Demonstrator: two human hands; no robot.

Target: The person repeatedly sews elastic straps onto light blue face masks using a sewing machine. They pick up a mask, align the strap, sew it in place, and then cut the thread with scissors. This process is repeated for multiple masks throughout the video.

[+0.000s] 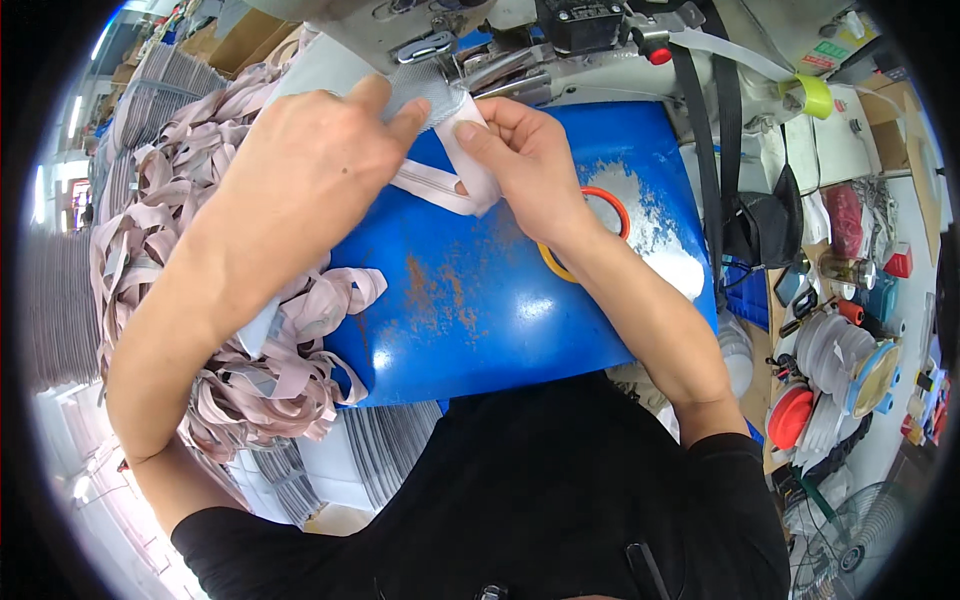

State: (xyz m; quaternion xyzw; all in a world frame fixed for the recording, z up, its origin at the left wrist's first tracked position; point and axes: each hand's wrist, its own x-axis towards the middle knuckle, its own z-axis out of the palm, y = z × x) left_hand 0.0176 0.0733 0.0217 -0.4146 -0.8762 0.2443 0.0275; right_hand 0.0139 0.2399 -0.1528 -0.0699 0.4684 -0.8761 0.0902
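Observation:
At the far edge of a blue work surface [450, 340] my left hand [330, 150] is closed, with fingers and thumb on a piece of grey mesh fabric [430, 92] beside the sewing machine's metal parts [428, 48]. My right hand [535, 165] pinches a pale pink fabric strip [470, 165] between thumb and fingers. The strip meets the mesh at its upper end and bends back in a loop below my hands. A large heap of similar pink strips [290, 370] lies at the left, partly behind my left forearm.
An orange-and-yellow ring [622, 215] lies beside my right forearm. Dark straps [705, 150] hang at the right, near a yellow-green tape roll [808, 97]. Stacks of grey sheets [65, 310] stand at the left. Spools and lids [835, 365] crowd the right side, with a fan [855, 550] below.

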